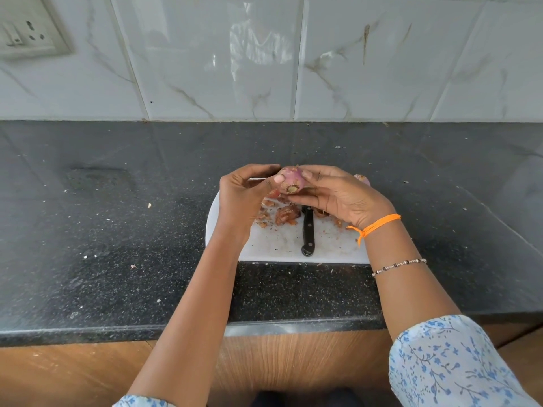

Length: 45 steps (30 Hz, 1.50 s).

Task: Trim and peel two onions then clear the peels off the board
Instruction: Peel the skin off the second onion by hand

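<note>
Onion (291, 180): pinkish-purple, partly skinned, held in the air above the far edge of the board, trimmed root end facing the camera. Right hand (338, 198) grasps it, thumb over the top, fingers curled beneath; the far side of the bulb is hidden by that hand. Left hand (244, 195) pinches at the onion's left flank with thumb and forefinger; whether a strip of skin lies between those fingertips cannot be made out.

Second onion (363, 179): only a small pink sliver shows past the right hand's knuckles; its state of peeling cannot be told.

Cutting board (279, 245): white, rounded corners, lying on the counter below the hands; its far and right parts are covered by hands and forearm.

Peels (286, 215): brown papery scraps heaped on the board's far half, with fine crumbs scattered nearer the front.

Knife (308, 230): black riveted handle lying on the board, butt toward the person; the blade runs under the right hand and is not seen.

Counter (117, 215): black speckled stone, a few stray flakes on it.

Wall (264, 60): marbled white tile; a switch plate (28, 33) at upper left, cut off by the frame edge.

Right wrist: orange thread (379, 224), beaded bracelet (399, 265). Floral sleeve (446, 362), cropped at the bottom.
</note>
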{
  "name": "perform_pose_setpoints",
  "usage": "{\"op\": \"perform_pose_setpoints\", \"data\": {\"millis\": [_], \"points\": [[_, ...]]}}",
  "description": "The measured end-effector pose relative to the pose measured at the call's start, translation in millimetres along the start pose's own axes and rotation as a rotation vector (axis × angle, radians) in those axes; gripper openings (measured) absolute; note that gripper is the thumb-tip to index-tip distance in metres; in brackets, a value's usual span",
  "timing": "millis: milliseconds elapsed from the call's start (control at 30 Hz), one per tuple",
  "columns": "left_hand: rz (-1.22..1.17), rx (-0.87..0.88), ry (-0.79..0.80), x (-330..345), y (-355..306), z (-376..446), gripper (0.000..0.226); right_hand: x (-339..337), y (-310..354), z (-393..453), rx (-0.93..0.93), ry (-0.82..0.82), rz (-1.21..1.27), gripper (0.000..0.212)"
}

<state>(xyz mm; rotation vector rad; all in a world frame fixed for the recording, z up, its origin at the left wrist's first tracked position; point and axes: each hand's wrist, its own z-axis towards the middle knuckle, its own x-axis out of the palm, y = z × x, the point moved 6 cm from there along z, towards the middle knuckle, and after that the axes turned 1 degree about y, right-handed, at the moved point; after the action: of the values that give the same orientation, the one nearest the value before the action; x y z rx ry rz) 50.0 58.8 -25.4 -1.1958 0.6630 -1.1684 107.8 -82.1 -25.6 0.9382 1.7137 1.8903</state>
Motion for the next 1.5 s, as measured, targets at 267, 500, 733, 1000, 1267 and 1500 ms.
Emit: {"op": "perform_pose_setpoints", "data": {"millis": [267,500,733,1000,1267,1500], "points": [[-0.003,-0.067,-0.083,-4,5,-1,0.009,1,3,1,-0.082,0.018,-0.037,0.038],[0.05,-0.257,0.099,13,14,-8,0.037,3,4,2,-0.101,0.005,-0.061,0.037],[-0.061,-0.231,0.142,11,10,-6,0.028,4,8,-1,-0.15,0.013,-0.054,0.05],[-0.174,-0.193,0.111,5,10,-4,0.011,-1,8,2,-0.173,0.027,0.039,0.053],[-0.203,-0.319,0.137,14,12,-8,0.04,-3,6,7,-0.196,-0.01,-0.151,0.05],[-0.239,-0.303,0.107,10,12,-7,0.015,0,3,7,-0.188,0.025,-0.214,0.045]]}}
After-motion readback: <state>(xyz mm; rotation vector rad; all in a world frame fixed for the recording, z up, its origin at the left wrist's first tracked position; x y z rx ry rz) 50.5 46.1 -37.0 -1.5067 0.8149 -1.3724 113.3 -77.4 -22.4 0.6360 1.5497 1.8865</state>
